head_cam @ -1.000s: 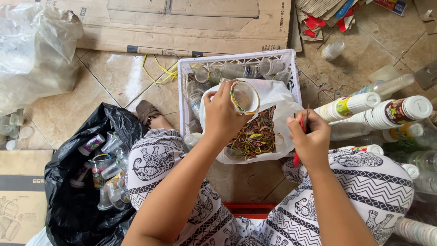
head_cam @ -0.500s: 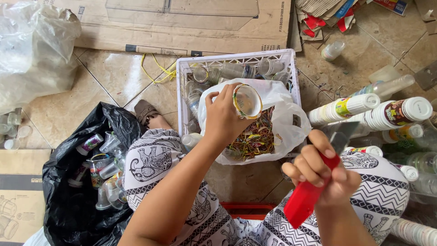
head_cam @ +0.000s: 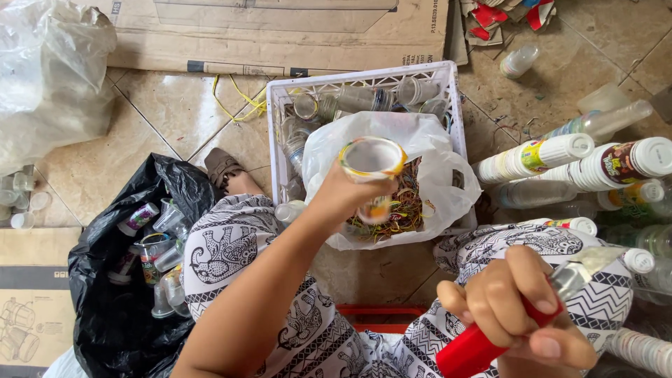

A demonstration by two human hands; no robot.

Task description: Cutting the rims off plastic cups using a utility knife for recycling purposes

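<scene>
Directly ahead, the white crate (head_cam: 448, 84) holds a white plastic bag (head_cam: 434, 168) of peeled strips. Above it the left hand (head_cam: 343, 199) grips a plastic cup (head_cam: 372, 159), mouth towards the camera. Near and right, the right hand (head_cam: 521, 311) is clenched on a red-handled cutter (head_cam: 483, 346), its blade apparently angled far-right, away from the cup.
</scene>
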